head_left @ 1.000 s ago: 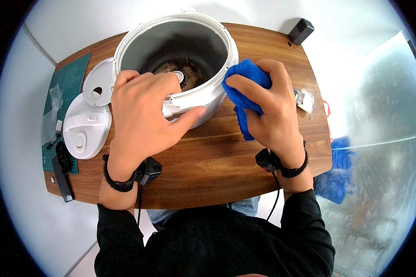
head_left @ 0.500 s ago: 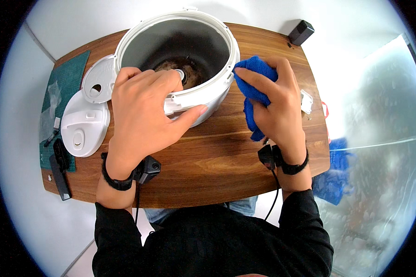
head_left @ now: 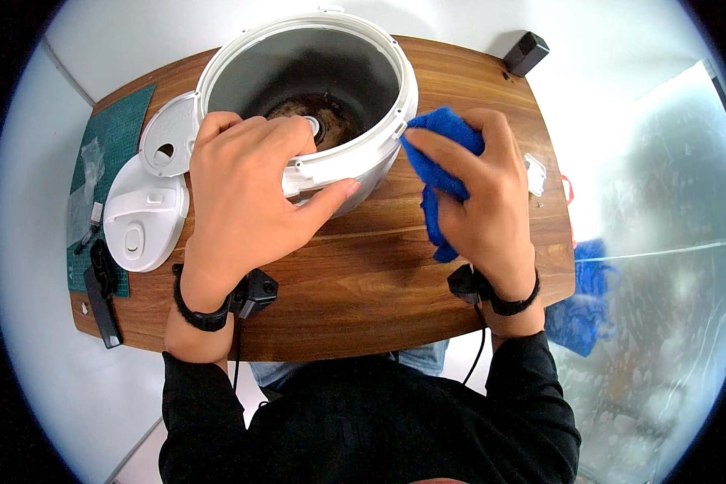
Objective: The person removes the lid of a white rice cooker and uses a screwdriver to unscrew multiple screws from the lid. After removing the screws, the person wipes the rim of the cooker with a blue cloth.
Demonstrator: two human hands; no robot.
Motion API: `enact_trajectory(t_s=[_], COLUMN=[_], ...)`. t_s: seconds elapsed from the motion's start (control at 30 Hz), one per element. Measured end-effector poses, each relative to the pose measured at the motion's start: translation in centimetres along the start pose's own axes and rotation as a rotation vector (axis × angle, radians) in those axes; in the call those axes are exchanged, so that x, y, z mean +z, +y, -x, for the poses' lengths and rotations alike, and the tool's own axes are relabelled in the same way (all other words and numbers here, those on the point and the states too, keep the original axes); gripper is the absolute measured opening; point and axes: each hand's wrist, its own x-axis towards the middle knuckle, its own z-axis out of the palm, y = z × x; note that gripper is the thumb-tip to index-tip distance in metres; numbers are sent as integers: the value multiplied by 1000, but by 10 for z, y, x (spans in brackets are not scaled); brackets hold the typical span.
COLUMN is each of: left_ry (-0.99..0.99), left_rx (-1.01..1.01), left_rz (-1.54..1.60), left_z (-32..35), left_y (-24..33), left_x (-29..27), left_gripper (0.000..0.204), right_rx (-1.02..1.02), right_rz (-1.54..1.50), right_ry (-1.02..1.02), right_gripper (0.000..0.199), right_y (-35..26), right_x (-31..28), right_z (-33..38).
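A white rice cooker body point(head_left: 363, 173) stands on the table with its top uncovered. Its grey inside shows brown staining around a small white centre piece at the bottom. My left hand point(head_left: 254, 189) is closed over the near-left rim, fingers bent over the edge and thumb along the outer wall. To the right of the cooker, my right hand point(head_left: 492, 198) grips a bunched blue cloth point(head_left: 445, 149) between thumb and fingers. The cloth's upper edge is at the cooker's right rim; whether it touches cannot be made out. Left of the cooker sits its white lid point(head_left: 157, 230), beside a round white panel point(head_left: 163, 133).
A green cutting mat point(head_left: 121, 113) lies at the left of the wooden table point(head_left: 363, 302), with a clear plastic bag point(head_left: 89, 169) and a dark strap-like item point(head_left: 101, 294). A black box point(head_left: 526, 54) stands at the back right. Near the right edge is a small white part point(head_left: 535, 173).
The blue cloth and my right fingers have shifted slightly down along the cooker's right rim. My left hand keeps its grip on the rim. The whole view has drifted a little.
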Motion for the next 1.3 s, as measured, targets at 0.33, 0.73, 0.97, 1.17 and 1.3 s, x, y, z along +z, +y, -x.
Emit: enact_trajectory(t_s=[0.33, 0.73, 0.97, 1.17, 1.3], left_ry=[5, -20, -17, -56, -66], left_rx=[-28, 3, -6, -11, 28], left_rz=[46, 18, 60, 75, 35], left_z=[0, -3, 1, -1, 1], left_y=[1, 1, -1, 1, 13], left_x=[2, 1, 0, -1, -4], left_gripper=[40, 35, 35, 34, 39], right_rx=[-5, -94, -12, -72, -100], right_rz=[15, -121, -70, -13, -171], right_ry=[-10, -63, -75, -108, -46], right_gripper=[49, 50, 52, 58, 58], right_y=[5, -49, -25, -32, -37], right_x=[-1, 19, 5, 3, 20], right_z=[-1, 17, 6, 9, 14])
